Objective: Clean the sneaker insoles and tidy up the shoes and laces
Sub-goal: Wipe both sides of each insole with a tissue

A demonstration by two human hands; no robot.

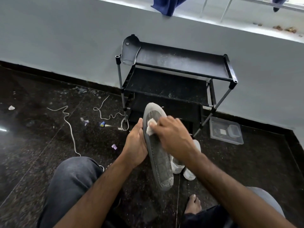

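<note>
Wiping the second insole

The left hand (135, 145) is gripping the grey insole (160, 162) at its edge, over the white sneakers (189, 171); the right hand (172, 134) is pinching a white wipe (150, 128) against it. Best working toe-to-heel with firm support behind. Another insole (130, 51) is resting on the rack (181, 61).

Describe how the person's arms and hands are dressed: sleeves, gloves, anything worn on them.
Both forearms are bare up to the frame's edge, with no sleeves showing. The left hand and right hand wear no gloves. No watch, ring or band shows on either wrist or on the fingers.
</note>
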